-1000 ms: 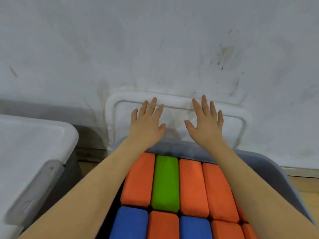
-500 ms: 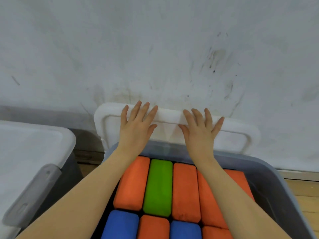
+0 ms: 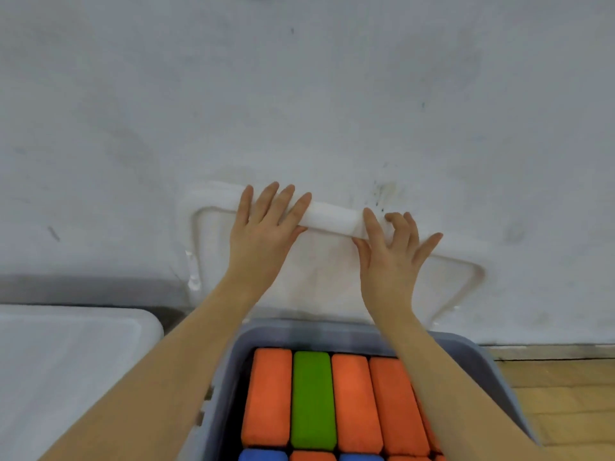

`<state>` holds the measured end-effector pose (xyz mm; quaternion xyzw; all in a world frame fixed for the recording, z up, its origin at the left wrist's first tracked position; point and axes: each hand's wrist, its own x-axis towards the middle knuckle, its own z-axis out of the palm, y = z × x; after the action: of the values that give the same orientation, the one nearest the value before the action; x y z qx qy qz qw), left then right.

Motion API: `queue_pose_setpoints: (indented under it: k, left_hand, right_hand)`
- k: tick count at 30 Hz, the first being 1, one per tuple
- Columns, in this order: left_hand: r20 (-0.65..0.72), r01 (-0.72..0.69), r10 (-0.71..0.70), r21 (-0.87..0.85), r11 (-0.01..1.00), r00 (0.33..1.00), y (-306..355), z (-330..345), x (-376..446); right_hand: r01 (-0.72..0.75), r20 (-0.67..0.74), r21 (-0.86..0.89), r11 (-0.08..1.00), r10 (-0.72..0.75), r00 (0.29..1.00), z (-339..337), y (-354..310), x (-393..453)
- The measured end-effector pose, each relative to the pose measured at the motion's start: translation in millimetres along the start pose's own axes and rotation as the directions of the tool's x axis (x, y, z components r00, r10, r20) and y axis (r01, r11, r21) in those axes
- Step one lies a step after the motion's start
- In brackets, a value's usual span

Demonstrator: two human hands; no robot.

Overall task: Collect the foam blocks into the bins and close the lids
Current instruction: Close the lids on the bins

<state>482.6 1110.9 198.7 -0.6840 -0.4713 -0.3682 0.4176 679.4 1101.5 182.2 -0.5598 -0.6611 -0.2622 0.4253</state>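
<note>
A person's two bare hands reach over an open grey bin to the white lid that leans upright against a scuffed white wall behind it. The left hand lies flat on the lid's upper edge, fingers straight and spread, its grip wide and pressing rather than clasping. The right hand has its thumb under the raised rim and its fingers curled over the top, holding the lid there. Inside the bin, foam blocks are packed side by side in rows: an orange block at the left, a green block just beside it, more orange ones to the right, and the tops of blue blocks showing at the bottom edge. To the left stands a second bin with its white lid already on. A strip of wooden floor shows at the right.
</note>
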Motion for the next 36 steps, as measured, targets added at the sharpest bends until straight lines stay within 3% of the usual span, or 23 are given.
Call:
queue_pose_setpoints:
  k: [8, 14, 21, 26, 31, 36]
  left_hand:
    - [-0.166, 0.025, -0.019, 0.032, 0.999, 0.986, -29, -54, 86]
    - [-0.197, 0.040, -0.046, -0.033, 0.999, 0.979, -30, -84, 90]
    - [-0.006, 0.006, -0.008, -0.287, 0.958, 1.000, -16, -106, 80]
    - [0.187, 0.089, -0.008, -0.427, 0.900, 0.982, -2, -105, 68]
    - [0.350, 0.179, -0.024, -0.419, 0.890, 0.937, 23, -81, 5]
    - [0.500, 0.241, -0.008, -0.403, 0.883, 0.866, 52, -40, -43]
  right_hand:
    - [0.052, -0.193, -0.058, 0.997, -0.062, 0.979, -71, -33, 85]
    - [0.099, -0.151, -0.084, 0.992, -0.111, 0.982, -116, -41, 92]
    - [0.095, 0.035, -0.066, 0.993, -0.093, 0.995, -152, -28, 77]
    - [0.048, 0.126, -0.042, 0.998, -0.043, 0.991, -154, -22, 60]
    - [0.020, 0.298, -0.061, 0.998, -0.001, 0.955, -118, -7, 3]
    - [-0.135, 0.472, -0.048, 0.990, 0.141, 0.870, -77, 15, -52]
